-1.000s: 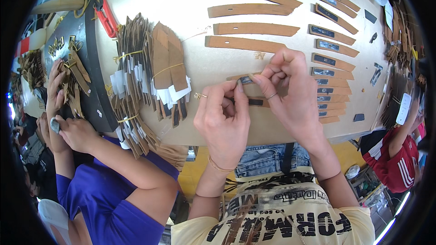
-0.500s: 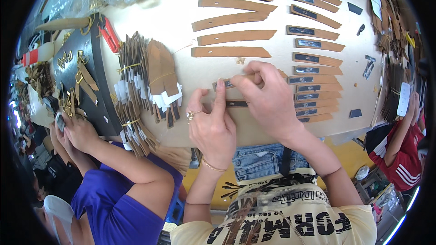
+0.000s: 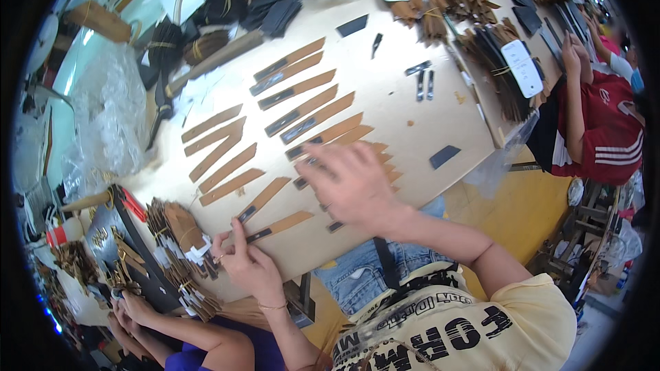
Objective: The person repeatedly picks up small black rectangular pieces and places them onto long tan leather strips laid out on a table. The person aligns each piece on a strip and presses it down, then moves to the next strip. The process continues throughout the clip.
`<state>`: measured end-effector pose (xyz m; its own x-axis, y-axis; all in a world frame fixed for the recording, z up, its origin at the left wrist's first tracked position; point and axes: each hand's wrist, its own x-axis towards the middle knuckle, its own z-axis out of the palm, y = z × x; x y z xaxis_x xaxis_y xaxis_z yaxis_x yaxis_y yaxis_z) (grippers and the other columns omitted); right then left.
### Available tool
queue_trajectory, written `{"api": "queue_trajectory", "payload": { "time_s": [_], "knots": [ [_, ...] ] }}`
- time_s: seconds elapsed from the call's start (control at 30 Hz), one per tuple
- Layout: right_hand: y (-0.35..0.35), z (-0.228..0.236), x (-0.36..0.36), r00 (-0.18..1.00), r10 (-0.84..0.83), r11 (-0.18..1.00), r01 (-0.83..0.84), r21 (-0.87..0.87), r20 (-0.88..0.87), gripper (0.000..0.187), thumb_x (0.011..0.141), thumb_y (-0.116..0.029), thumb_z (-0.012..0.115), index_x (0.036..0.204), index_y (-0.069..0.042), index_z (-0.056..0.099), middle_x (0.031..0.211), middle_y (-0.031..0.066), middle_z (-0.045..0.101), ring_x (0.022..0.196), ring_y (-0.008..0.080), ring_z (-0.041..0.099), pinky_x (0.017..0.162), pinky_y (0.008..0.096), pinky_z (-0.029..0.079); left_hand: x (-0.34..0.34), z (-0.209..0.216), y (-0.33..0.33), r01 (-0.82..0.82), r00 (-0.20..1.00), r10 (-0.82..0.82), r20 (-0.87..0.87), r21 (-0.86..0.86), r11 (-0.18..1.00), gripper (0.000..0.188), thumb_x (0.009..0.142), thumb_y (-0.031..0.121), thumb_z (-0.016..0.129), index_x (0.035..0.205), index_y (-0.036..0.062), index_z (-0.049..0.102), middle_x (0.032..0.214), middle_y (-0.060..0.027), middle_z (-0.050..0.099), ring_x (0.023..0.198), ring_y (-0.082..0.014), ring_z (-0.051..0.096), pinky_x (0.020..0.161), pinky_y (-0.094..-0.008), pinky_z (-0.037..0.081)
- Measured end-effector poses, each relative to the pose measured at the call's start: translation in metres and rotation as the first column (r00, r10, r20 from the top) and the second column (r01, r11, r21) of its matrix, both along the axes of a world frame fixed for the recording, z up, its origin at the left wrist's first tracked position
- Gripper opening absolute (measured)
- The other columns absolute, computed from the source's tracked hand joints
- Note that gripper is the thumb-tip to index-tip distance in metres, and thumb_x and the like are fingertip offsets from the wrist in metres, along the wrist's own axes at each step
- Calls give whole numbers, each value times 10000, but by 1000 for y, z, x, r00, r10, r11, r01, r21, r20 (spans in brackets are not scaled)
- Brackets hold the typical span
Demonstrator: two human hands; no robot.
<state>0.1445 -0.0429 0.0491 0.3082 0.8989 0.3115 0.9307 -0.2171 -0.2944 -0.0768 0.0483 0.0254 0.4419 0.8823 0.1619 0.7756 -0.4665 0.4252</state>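
Presently, the table's (image 3: pixel 447 124) strip row (image 3: pixel 320 99) runs toward its front edge. Right hand (image 3: pixel 357 189): above the row, blurred; hold indeterminable. Left hand (image 3: pixel 251 268): fingers loosely parted, index tip at the brown strip (image 3: pixel 269 194) near that edge. Apparent step: right-hand reach; next move requires fingertip precision.

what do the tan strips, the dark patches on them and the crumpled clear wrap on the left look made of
Tan strips: probably leather or an imitation; even brown, mostly matte, cleanly cut.
Dark patches: perhaps plastic film or coated sheet; smooth, with glossy highlights on some.
Clear wrap: most likely thin plastic film; see-through, shiny along its creases.
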Motion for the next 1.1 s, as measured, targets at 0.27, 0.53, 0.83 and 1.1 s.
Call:
{"api": "queue_trajectory", "payload": {
  "time_s": [0.27, 0.53, 0.83, 1.1],
  "knots": [
    [-91, 2, 129, 959, -260, 965, 253, 70, 114, 438, 874, -108, 666, 1301, -66, 580, 963, 77, 667, 915, 226, 634, 863, 374, 452, 3, 13, -7, -125, 955, 114, 276, 22, 992, 498, 924, -36, 486, 1420, 7, 467, 1275, -177, 480, 875, -214, 520, 713, -294, 444],
    [-86, -14, 143, 949, -313, 932, 302, 199, 25, 423, 832, -20, 679, 1243, -73, 594, 924, 54, 678, 927, 197, 656, 882, 361, 469, 65, 47, -51, 115, 931, -141, 336, 96, 989, 354, 836, -66, 613, 1181, -3, 665, 1206, -181, 563, 1051, -262, 585, 862, -368, 488],
    [-120, 40, 89, 196, 168, 700, 667, 257, -966, 711, 882, -17, 693, 1476, 4, 303, 990, 167, 724, 944, 170, 694, 907, 290, 514, 187, 75, -107, 589, 640, -422, 642, -58, 806, 284, 850, -24, 686, 1133, -9, 702, 1084, -146, 671, 914, -245, 686, 748, -316, 559],
    [-126, 46, 68, 549, -21, 722, 586, 367, -835, 775, 855, -34, 721, 1492, 31, 283, 1151, 137, 703, 990, 145, 690, 1087, 343, 379, 217, 70, -117, 588, 606, -491, 625, 63, 806, 275, 855, -29, 702, 1130, -17, 707, 1111, -136, 665, 837, -223, 699, 699, -294, 563]
  ]
}}
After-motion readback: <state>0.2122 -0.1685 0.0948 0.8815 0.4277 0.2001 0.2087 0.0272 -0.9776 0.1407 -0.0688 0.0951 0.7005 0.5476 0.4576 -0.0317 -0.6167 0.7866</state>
